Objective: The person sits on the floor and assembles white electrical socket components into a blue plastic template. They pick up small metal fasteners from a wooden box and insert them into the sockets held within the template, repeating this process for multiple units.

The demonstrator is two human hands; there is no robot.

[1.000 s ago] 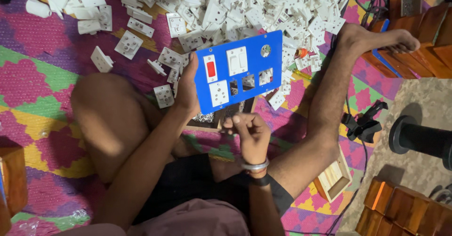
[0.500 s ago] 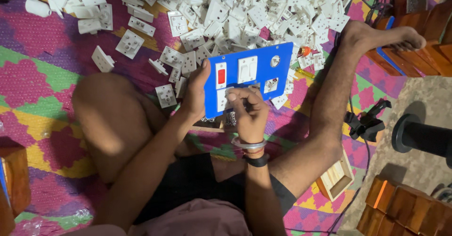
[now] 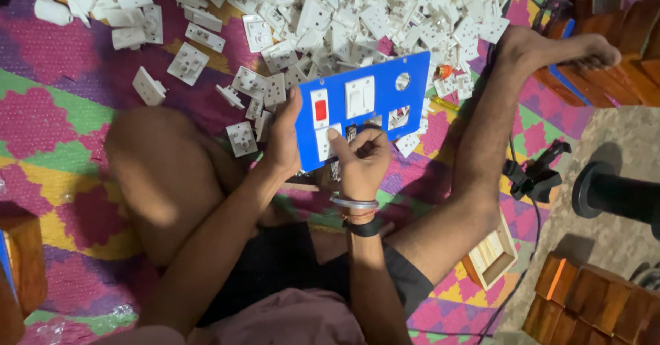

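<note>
Right hand (image 3: 363, 163) now lower (blue panel (image 3: 375, 104))

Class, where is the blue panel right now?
In the head view, the blue panel sits centre frame, held at its left edge by the left hand, just below the pile of white sockets.

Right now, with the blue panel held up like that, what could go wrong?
The left hand grips the blue panel by one edge only, so the right hand pressing at its lower cutouts could tip or twist it. The fingertips sit right at a cutout and might get pinched. A dropped part could be hard to find again in the pile of white sockets just beyond the panel.
</note>
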